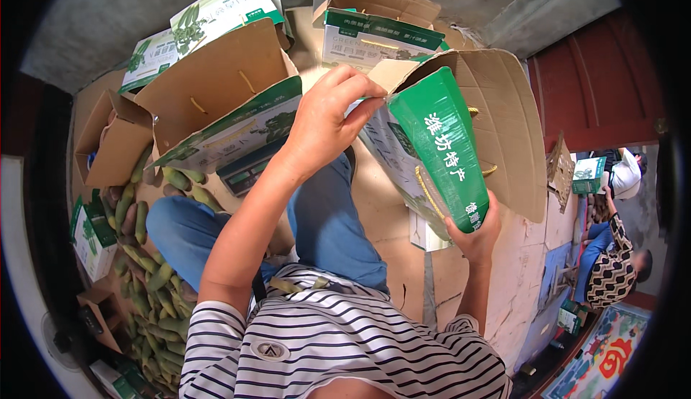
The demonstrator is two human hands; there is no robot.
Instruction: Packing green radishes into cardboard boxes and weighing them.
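Observation:
A green and white cardboard carton (435, 136) with yellow rope handles is tilted in front of me, its large brown flap raised on the right. My right hand (479, 237) grips the carton's near end, thumb on the green face and fingers mostly hidden beneath. At the far left corner, my left hand (335, 107) pinches the carton's edge between thumb and fingers. Left of that hand stands another carton (237, 143) with its brown flap up and rope handles showing. Beside it is a dark panel (241, 178) resembling a scale display.
Green radishes (162, 313) lie heaped on the floor at my left. More cartons (385, 43) stand by the far wall, and a small brown open box (111, 136) is at the left. A co-worker (612, 269) in a patterned top sits at the right near a red door (597, 82).

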